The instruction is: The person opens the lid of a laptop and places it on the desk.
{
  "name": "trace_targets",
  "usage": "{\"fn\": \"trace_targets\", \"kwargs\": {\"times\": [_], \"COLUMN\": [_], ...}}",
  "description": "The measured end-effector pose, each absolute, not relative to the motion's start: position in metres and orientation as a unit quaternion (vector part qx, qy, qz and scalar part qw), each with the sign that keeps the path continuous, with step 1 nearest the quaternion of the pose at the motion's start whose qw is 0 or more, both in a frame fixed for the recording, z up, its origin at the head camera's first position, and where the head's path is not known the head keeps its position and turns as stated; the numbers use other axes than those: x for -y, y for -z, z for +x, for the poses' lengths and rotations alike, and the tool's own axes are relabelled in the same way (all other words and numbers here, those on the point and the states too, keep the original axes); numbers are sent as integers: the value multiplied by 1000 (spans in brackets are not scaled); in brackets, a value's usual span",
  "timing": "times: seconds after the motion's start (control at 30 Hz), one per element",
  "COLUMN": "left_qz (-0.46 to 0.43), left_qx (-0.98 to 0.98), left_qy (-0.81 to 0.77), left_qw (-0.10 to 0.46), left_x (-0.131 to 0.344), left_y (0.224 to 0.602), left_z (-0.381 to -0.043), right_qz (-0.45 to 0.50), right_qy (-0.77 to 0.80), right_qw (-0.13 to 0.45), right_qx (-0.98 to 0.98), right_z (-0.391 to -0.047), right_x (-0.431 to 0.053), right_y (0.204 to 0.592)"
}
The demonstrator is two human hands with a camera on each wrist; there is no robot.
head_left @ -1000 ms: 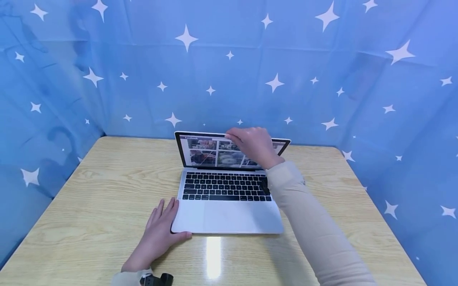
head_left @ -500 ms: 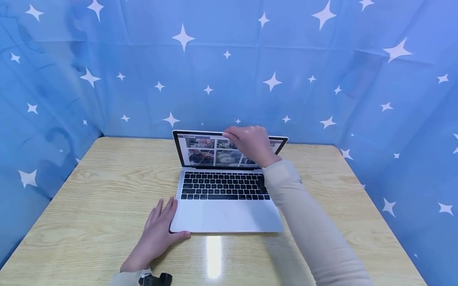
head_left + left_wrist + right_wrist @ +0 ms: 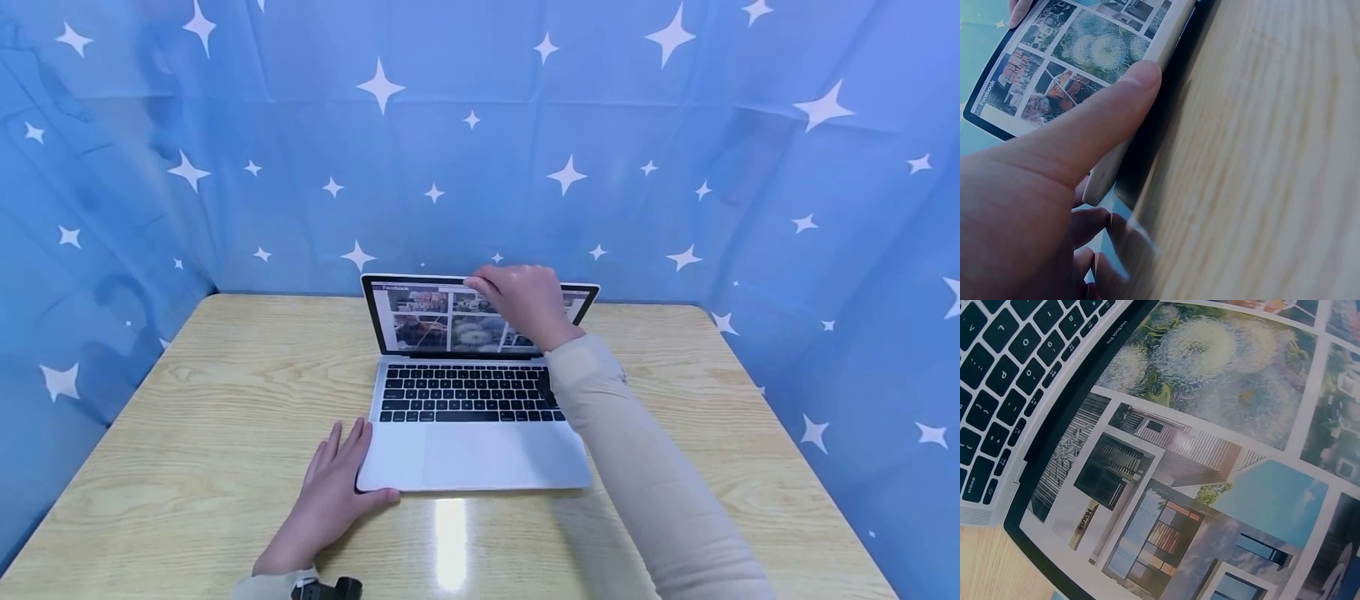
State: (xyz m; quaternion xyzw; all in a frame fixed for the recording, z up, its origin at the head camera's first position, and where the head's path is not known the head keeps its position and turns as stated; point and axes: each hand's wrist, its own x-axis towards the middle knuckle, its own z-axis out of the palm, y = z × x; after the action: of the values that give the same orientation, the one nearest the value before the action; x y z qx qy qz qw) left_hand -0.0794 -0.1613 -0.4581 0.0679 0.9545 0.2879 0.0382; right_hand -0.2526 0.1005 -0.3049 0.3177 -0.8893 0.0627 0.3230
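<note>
An open silver laptop (image 3: 480, 454) stands on the wooden table, a page of pictures lit on its screen (image 3: 420, 321). My right hand (image 3: 528, 302) reaches across the keyboard (image 3: 457, 392) and grips the top edge of the lid, thumb on the screen side. That hand is out of sight in the right wrist view, where the screen (image 3: 1210, 456) fills most of the picture. My left hand (image 3: 330, 492) rests at the base's front left corner with its fingers extended along the side. In the left wrist view its thumb (image 3: 1116, 103) lies against the base's front edge.
Bare wood of the table (image 3: 225, 400) shows on both sides of the laptop and before it. A blue curtain with white stars (image 3: 480, 167) hangs behind the table and along its sides. My right sleeve (image 3: 652, 483) covers part of the laptop's right side.
The lid leans back slightly more, with my right hand still gripping its top edge. My left hand keeps its place at the corner. The head view has shifted a little.
</note>
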Motion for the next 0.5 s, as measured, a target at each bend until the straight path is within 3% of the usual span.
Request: {"fn": "trace_targets", "kwargs": {"times": [0.5], "left_qz": [58], "left_qx": [-953], "left_qy": [-296], "left_qw": [43], "left_x": [158], "left_y": [458], "left_z": [-77], "right_qz": [285], "right_qy": [-86], "right_qw": [406], "right_qx": [864], "right_z": [-259], "right_x": [-97], "right_y": [315]}}
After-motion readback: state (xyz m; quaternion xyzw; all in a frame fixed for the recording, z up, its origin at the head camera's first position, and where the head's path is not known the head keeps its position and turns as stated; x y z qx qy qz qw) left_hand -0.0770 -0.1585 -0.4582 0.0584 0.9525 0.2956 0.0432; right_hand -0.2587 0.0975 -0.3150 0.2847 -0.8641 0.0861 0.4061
